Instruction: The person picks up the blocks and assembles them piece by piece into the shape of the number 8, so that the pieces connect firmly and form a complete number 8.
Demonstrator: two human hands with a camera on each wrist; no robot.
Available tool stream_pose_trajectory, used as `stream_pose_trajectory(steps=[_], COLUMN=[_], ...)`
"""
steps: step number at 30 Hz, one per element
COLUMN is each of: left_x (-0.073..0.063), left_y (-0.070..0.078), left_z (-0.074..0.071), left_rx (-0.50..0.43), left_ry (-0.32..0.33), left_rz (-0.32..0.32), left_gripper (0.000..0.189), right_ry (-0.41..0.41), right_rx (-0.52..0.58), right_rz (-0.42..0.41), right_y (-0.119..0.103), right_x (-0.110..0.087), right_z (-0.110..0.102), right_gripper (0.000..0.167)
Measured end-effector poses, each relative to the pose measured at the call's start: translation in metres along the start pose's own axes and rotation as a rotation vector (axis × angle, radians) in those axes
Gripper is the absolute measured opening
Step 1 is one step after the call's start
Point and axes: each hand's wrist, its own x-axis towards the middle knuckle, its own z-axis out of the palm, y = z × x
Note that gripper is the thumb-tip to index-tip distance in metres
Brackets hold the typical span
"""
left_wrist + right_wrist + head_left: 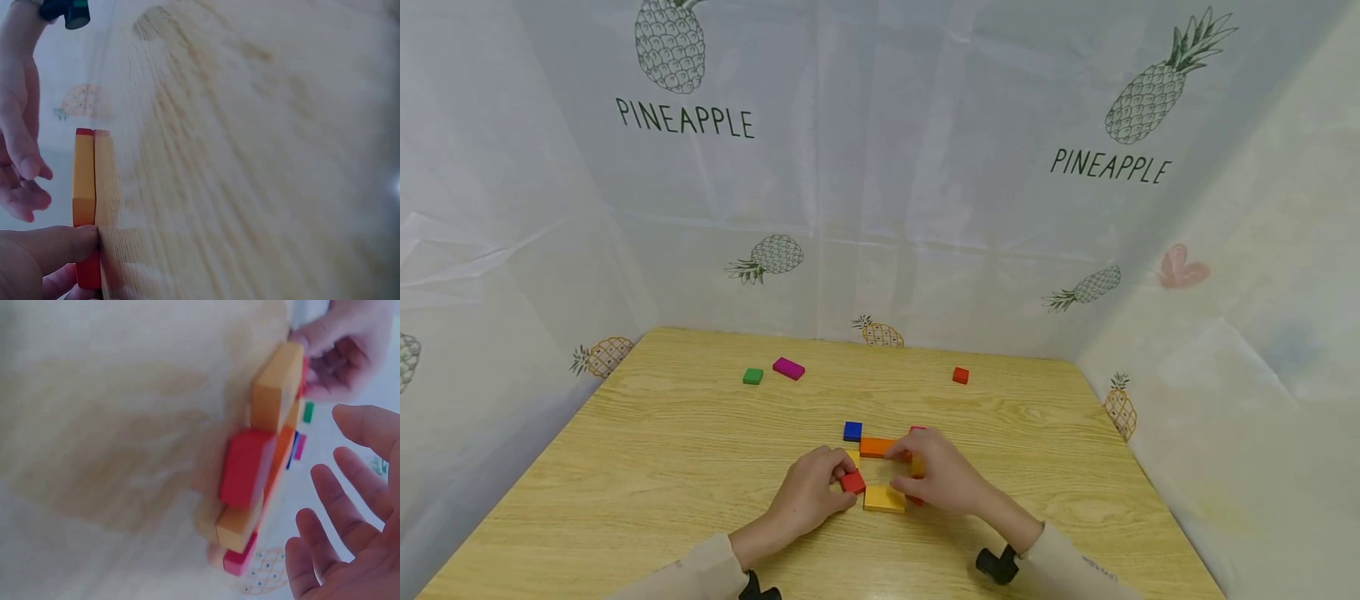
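My left hand point(808, 492) pinches a red square block point(852, 482) between thumb and fingers, at the near left corner of a ring of coloured wooden blocks. Beside that red block lies a yellow rectangular block point(883, 499), and in the left wrist view the two meet end to end. Over the ring's right side hovers my right hand point(943, 475), its fingers point(340, 512) loosely spread around nothing. An orange block point(875, 447) forms the far side, with a blue square block point(852, 431) at its left end. The right hand partly hides the right-side blocks, including a red block point(247, 469).
Farther back on the wooden table point(640, 450) lie a green block point(752, 376), a purple block point(788, 368) and a small red block point(961, 375). A pineapple-print sheet point(880, 183) hangs behind the table and along its sides.
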Motion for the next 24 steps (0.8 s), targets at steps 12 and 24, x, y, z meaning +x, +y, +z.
stream_pose_trajectory(steps=[12, 24], left_x=[0.0, 0.0], left_y=[-0.002, -0.001], left_z=[0.0, 0.0], left_rx=[-0.011, -0.013], left_ry=[0.002, 0.008], left_rz=[0.0, 0.012], left_gripper=[0.029, 0.029], right_ry=[0.105, 0.17], right_rx=[0.072, 0.01], right_rz=[0.082, 0.155], right_y=[0.041, 0.097], right_x=[0.029, 0.043], right_z=[-0.032, -0.048], right_gripper=[0.031, 0.038])
